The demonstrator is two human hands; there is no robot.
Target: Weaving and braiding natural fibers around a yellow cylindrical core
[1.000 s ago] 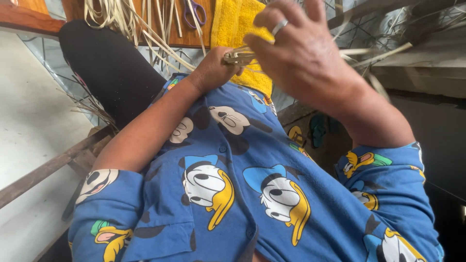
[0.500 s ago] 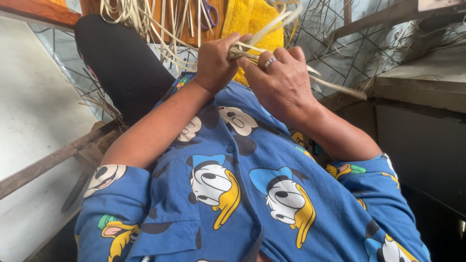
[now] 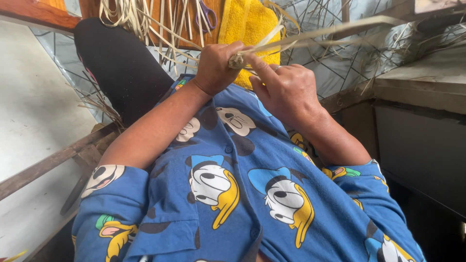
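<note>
Our left hand (image 3: pixel 216 68) was closed around a bundle of pale dried reed strips (image 3: pixel 310 36). Our right hand (image 3: pixel 286 90) pinched the same bundle just beside it. A yellow towel (image 3: pixel 247 24) lay just beyond both hands.

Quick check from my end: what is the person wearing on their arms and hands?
Both hands are bare, no gloves. The right hand has a ring on one finger; the left hand shows none. Short blue sleeves printed with cartoon ducks end above the elbows; forearms are uncovered.
</note>
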